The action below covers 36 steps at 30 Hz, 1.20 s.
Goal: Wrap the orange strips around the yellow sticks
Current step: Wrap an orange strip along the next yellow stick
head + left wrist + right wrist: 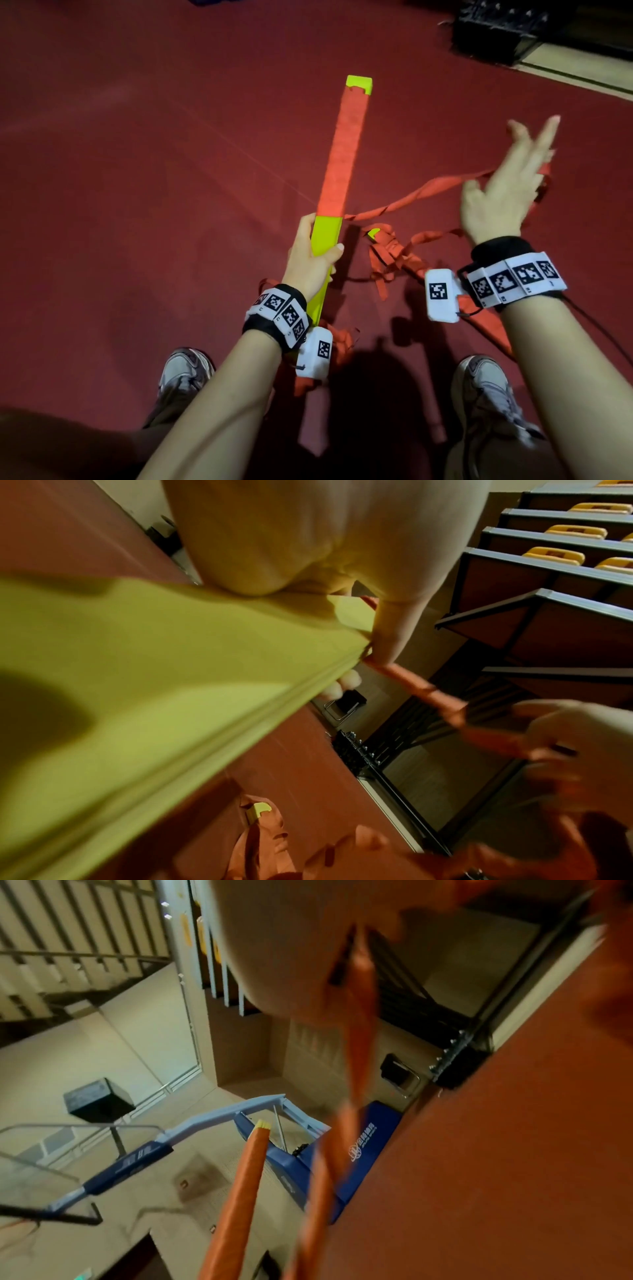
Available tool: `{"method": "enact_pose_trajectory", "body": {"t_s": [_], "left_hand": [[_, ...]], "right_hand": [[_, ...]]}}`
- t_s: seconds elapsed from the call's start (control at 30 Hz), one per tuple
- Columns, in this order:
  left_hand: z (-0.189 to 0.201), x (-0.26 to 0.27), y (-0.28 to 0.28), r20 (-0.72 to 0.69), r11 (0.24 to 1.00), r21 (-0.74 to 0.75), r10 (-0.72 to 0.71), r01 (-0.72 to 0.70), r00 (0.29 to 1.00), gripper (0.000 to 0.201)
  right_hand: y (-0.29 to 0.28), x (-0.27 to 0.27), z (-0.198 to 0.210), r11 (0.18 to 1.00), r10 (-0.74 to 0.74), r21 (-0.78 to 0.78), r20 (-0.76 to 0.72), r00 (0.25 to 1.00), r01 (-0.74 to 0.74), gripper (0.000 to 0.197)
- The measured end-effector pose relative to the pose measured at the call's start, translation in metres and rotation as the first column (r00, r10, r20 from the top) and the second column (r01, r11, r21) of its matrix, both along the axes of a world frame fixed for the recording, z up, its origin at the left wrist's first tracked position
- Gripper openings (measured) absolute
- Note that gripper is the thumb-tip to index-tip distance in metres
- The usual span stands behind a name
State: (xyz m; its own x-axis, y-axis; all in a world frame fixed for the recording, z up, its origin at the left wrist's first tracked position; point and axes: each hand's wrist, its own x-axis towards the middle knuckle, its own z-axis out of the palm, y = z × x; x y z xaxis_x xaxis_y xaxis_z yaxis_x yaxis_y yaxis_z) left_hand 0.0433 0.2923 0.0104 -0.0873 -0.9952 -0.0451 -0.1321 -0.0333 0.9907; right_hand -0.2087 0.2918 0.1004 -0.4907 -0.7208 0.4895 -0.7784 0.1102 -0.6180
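Note:
My left hand [313, 255] grips the bare lower part of a long yellow stick [327, 236], thumb across its face. Above that grip the stick is covered in orange wrap [344, 150], up to a bare yellow tip [359, 84]. A loose orange strip [421, 192] leaves the wrap's lower edge and runs right into my right hand [507, 192]. That hand is raised and blurred, two fingers stretched out, with the strip caught on its palm side. The left wrist view shows the stick [171, 683] and the strip [414, 688] up close. In the right wrist view the strip [358, 1010] hangs from the palm.
A tangle of orange strips [388, 262] lies on the red floor [137, 171] between my hands, with a yellow stick end [375, 233] poking out. My shoes [185, 373] are at the bottom. Dark equipment [496, 34] stands at the far right.

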Motion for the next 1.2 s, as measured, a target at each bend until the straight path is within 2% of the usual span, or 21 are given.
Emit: {"method": "enact_pose_trajectory", "body": {"t_s": [0.03, 0.07, 0.1, 0.13, 0.17, 0.2, 0.27, 0.33, 0.37, 0.43, 0.5, 0.53, 0.57, 0.67, 0.77, 0.83, 0.93, 1.0, 1.03, 1.07, 1.2], "left_hand": [[0.001, 0.000, 0.001, -0.012, 1.000, 0.008, 0.002, -0.002, 1.000, 0.043], [0.002, 0.000, 0.001, -0.025, 1.000, 0.016, 0.001, -0.001, 1.000, 0.043], [0.003, 0.000, 0.002, -0.036, 1.000, 0.025, -0.004, 0.005, 0.999, 0.043], [0.004, -0.001, 0.003, -0.043, 0.999, 0.034, -0.013, 0.014, 0.999, 0.043], [0.005, -0.001, 0.004, -0.052, 0.999, 0.041, -0.027, 0.029, 0.998, 0.042], [0.007, -0.002, 0.004, -0.065, 0.997, 0.048, -0.049, 0.052, 0.997, 0.042], [0.012, -0.004, 0.007, -0.107, 0.991, 0.063, -0.108, 0.116, 0.988, 0.043], [0.020, -0.005, 0.010, -0.157, 0.978, 0.074, -0.180, 0.193, 0.971, 0.043], [0.025, -0.006, 0.011, -0.182, 0.969, 0.080, -0.216, 0.233, 0.959, 0.043], [0.035, -0.008, 0.013, -0.222, 0.946, 0.094, -0.283, 0.309, 0.933, 0.045], [0.042, -0.010, 0.015, -0.231, 0.924, 0.093, -0.342, 0.370, 0.911, 0.048], [0.045, -0.010, 0.015, -0.228, 0.916, 0.093, -0.362, 0.390, 0.904, 0.049], [0.048, -0.010, 0.015, -0.225, 0.911, 0.095, -0.373, 0.401, 0.900, 0.050], [0.053, -0.009, 0.016, -0.225, 0.911, 0.109, -0.367, 0.398, 0.902, 0.047], [0.057, -0.006, 0.015, -0.263, 0.917, 0.122, -0.339, 0.380, 0.903, 0.045], [0.058, -0.003, 0.015, -0.282, 0.914, 0.132, -0.337, 0.385, 0.898, 0.044], [0.059, -0.002, 0.015, -0.277, 0.913, 0.139, -0.337, 0.384, 0.900, 0.048], [0.059, -0.003, 0.015, -0.274, 0.913, 0.135, -0.338, 0.385, 0.900, 0.050], [0.059, -0.003, 0.015, -0.274, 0.913, 0.137, -0.337, 0.384, 0.901, 0.049], [0.059, -0.002, 0.015, -0.276, 0.914, 0.141, -0.334, 0.381, 0.901, 0.049], [0.056, 0.000, 0.015, -0.281, 0.916, 0.158, -0.317, 0.369, 0.906, 0.047]], "right_hand": [[-0.003, -0.004, 0.000, 0.978, 0.005, 0.207, -0.050, 0.999, 0.005, 0.073], [-0.005, -0.007, -0.001, 0.901, 0.049, 0.433, -0.067, 0.997, -0.015, 0.066], [-0.007, -0.006, -0.003, 0.777, 0.105, 0.628, -0.053, 0.993, -0.049, 0.054], [-0.007, -0.004, -0.005, 0.657, 0.161, 0.747, -0.013, 0.987, -0.098, 0.044], [-0.007, -0.001, -0.009, 0.595, 0.204, 0.791, 0.021, 0.979, -0.141, 0.038], [-0.007, 0.003, -0.013, 0.596, 0.230, 0.784, 0.042, 0.972, -0.175, 0.035], [-0.009, 0.013, -0.021, 0.697, 0.296, 0.662, 0.085, 0.952, -0.276, 0.037], [-0.012, 0.025, -0.031, 0.757, 0.393, 0.454, 0.257, 0.883, -0.469, 0.041], [-0.011, 0.033, -0.034, 0.751, 0.429, 0.353, 0.381, 0.819, -0.558, 0.044], [-0.007, 0.047, -0.038, 0.707, 0.455, 0.167, 0.637, 0.622, -0.688, 0.047], [-0.001, 0.056, -0.043, 0.660, 0.442, 0.028, 0.794, 0.418, -0.751, 0.047], [0.003, 0.060, -0.042, 0.639, 0.428, -0.008, 0.834, 0.347, -0.769, 0.046], [0.003, 0.061, -0.044, 0.633, 0.425, -0.028, 0.847, 0.318, -0.774, 0.043], [0.005, 0.057, -0.048, 0.642, 0.438, -0.081, 0.855, 0.278, -0.763, 0.010], [0.005, 0.047, -0.050, 0.661, 0.379, -0.160, 0.915, 0.141, -0.733, 0.017], [0.007, 0.042, -0.047, 0.607, 0.382, -0.230, 0.924, 0.026, -0.760, 0.023], [0.009, 0.046, -0.043, 0.553, 0.385, -0.316, 0.918, -0.100, -0.771, 0.010], [0.008, 0.049, -0.044, 0.519, 0.403, -0.375, 0.900, -0.167, -0.768, 0.019], [0.008, 0.051, -0.043, 0.516, 0.420, -0.379, 0.894, -0.158, -0.768, 0.027], [0.007, 0.052, -0.044, 0.534, 0.443, -0.356, 0.891, -0.105, -0.767, 0.032], [0.002, 0.050, -0.043, 0.640, 0.499, -0.220, 0.847, 0.181, -0.737, 0.024]]}}
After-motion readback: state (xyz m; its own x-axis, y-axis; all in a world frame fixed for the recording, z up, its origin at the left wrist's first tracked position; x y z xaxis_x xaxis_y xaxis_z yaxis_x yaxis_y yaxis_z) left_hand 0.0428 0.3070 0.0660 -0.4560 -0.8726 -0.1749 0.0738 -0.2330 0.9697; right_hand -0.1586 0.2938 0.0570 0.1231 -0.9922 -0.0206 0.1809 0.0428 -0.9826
